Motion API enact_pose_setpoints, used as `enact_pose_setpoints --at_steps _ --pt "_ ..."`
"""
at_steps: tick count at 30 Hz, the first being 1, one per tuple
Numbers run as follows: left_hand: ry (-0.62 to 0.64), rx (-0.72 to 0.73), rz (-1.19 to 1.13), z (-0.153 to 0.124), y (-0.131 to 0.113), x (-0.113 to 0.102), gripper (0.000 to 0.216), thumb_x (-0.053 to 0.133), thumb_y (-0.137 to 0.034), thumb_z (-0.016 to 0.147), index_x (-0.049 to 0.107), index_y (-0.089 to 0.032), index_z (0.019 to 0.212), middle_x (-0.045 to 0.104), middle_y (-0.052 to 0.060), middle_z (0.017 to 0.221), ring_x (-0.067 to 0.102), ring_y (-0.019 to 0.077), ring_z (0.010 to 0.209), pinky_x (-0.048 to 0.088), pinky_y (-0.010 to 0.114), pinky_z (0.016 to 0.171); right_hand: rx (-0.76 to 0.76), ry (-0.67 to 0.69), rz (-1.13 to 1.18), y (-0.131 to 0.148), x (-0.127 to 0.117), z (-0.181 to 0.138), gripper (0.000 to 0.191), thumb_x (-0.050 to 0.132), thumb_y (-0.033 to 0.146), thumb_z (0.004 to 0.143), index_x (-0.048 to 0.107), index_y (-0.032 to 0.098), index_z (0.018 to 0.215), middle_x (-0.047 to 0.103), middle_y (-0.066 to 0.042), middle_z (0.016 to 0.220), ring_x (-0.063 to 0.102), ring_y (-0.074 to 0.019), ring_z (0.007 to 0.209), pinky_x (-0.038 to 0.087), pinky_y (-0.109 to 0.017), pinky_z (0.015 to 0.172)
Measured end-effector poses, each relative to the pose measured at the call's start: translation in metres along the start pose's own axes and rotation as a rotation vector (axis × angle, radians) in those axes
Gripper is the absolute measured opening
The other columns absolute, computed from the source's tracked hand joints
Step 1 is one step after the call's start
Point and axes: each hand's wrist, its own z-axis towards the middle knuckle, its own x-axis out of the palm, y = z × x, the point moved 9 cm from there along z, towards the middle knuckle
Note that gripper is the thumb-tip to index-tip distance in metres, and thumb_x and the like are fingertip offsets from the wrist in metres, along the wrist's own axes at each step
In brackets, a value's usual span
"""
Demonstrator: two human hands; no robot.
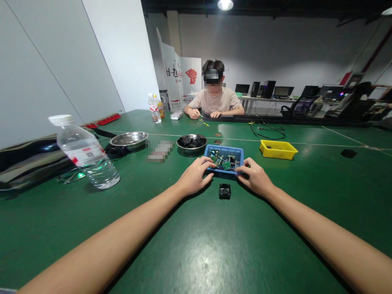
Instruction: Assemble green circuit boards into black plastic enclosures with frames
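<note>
Closest to the head camera were the wearer's two bare forearms (113, 232), coming in from the bottom corners over a shiny green counter (199, 253). Both ended up at a small blue tray (225, 148), which sat on the counter pretty much straight ahead, with a jumble of green circuit boards (226, 165) and other little bits inside.

The left hand (196, 175) was at the tray's left side, fingers bent over the rim and thumb apart from them, outside the tray. Couldn't tell if it was actually pinching anything. The right hand (255, 175) was at the near right corner with its fingers curled, and I honestly couldn't make out whether it was gripping the rim, a loose piece or nothing.

Just in front of the tray, on the near side, lay a squarish black part (224, 191), not touched by either hand. Behind and left of the tray was a metal bowl (192, 151) of black pieces (192, 142), with a shallow metal dish (129, 141) further left and a big water bottle (87, 157) nearer the camera. A yellow tray (278, 153) sat off to the right, dark cables (269, 136) behind it. Across the counter, another person (214, 98) in a light T-shirt had both forearms resting on the far side.
</note>
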Motion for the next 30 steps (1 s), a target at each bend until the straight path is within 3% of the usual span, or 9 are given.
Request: enact_pose_setpoints --at_steps 7,14,22,30 --pt "-0.023 -0.008 0.127 0.001 0.001 -0.003 0.021 0.051 -0.018 0.093 0.059 -0.021 0.113 0.063 0.007 0.111 0.063 0.0206 0.098 0.055 0.035 0.086 -0.039 0.061 -0.024 0.009 -0.003 0.0 0.02 0.058 0.034 0.092 0.073 0.022 0.099 0.052 -0.007 0.092 0.056 -0.0197 0.082 0.052 -0.032 0.074" --pt "-0.063 -0.049 0.25 0.003 0.008 -0.008 0.011 0.055 -0.024 0.095 0.064 -0.018 0.099 0.067 0.006 0.097 0.064 0.0213 0.089 0.054 0.034 0.079 -0.123 0.055 -0.069 0.018 -0.002 0.001 0.023 0.055 0.033 0.094 0.072 0.019 0.1 0.053 -0.008 0.091 0.054 -0.0178 0.077 0.05 -0.029 0.068" --pt "-0.048 0.014 0.326 0.004 0.003 -0.007 0.014 0.053 -0.023 0.096 0.066 -0.018 0.094 0.067 0.006 0.099 0.063 0.0191 0.087 0.052 0.032 0.077 -0.163 0.042 -0.091 0.02 -0.002 0.0 0.021 0.055 0.032 0.094 0.072 0.021 0.101 0.052 -0.007 0.091 0.053 -0.0171 0.077 0.048 -0.027 0.067" --pt "-0.147 -0.052 0.121 0.003 0.01 -0.014 0.011 0.055 -0.023 0.095 0.064 -0.018 0.091 0.067 0.005 0.096 0.063 0.0186 0.088 0.053 0.032 0.08 -0.1 0.051 -0.058 0.017 -0.002 0.001 0.021 0.056 0.033 0.094 0.073 0.022 0.1 0.054 -0.008 0.093 0.056 -0.0183 0.079 0.051 -0.03 0.07"
